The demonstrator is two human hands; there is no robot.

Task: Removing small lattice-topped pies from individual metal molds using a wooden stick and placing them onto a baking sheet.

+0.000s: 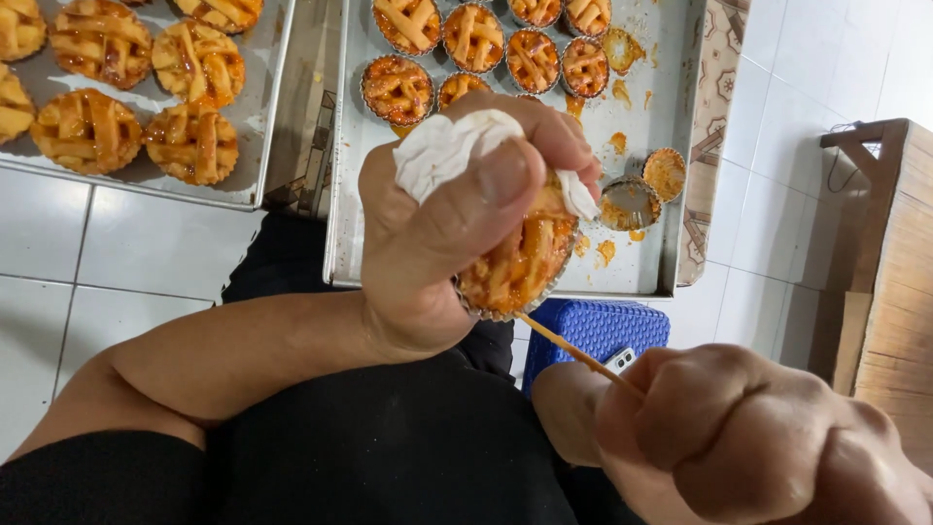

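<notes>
Golden-orange and glazed, a small lattice-topped tart (pixel 520 262) in a fluted metal cup sits at the centre of the frame, tilted on its side in the left hand (pixel 437 233). The fingers of that hand curl closely round the tart, with a crumpled white tissue (pixel 447 146) pressed between the fingers and the pastry. The right hand (pixel 739 437), in the lower right of the frame, is closed in a tight fist on a thin wooden skewer (pixel 573 350). The skewer runs up and to the left, and its tip touches the lower rim of the tart's cup.

Behind the hands, in the upper middle of the frame, a metal baking tray (pixel 661 126) lies on the white tiled floor (pixel 146 262). It bears more lattice tarts (pixel 473 39) in their cups along its top edge, and smears of orange filling on its bare part. Near its right side are two empty fluted cups (pixel 646 190), just beside each other. A second tray (pixel 262 117) in the upper left holds larger lattice tarts out of their cups.

Below the first tray, a blue plastic stool (pixel 593 326) shows between the hands. A wooden piece of furniture (pixel 889 262) stands at the right edge.
</notes>
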